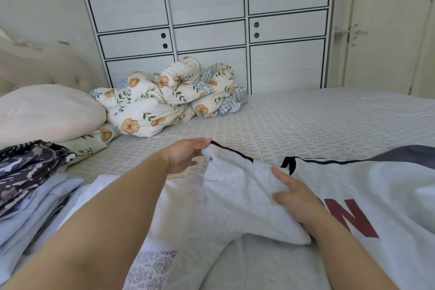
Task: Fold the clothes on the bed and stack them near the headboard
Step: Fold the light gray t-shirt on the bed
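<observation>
Both forearms bare, left hand point(186, 155) and right hand point(294, 195) ungloved, ringless.

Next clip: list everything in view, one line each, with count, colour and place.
white shirt: one, white with black trim and dark red letters, spread on bed, near right
folded clothes: one stack, dark patterned and pale blue, near left
pillow: one, pale pink, left by headboard
floral quilt: one, cream with orange flowers, bunched at bed's far side
bed sheet: one, pale grey patterned
wardrobe: one, white with black lines, behind bed
left hand: pinches shirt sleeve
right hand: rests flat on shirt
</observation>
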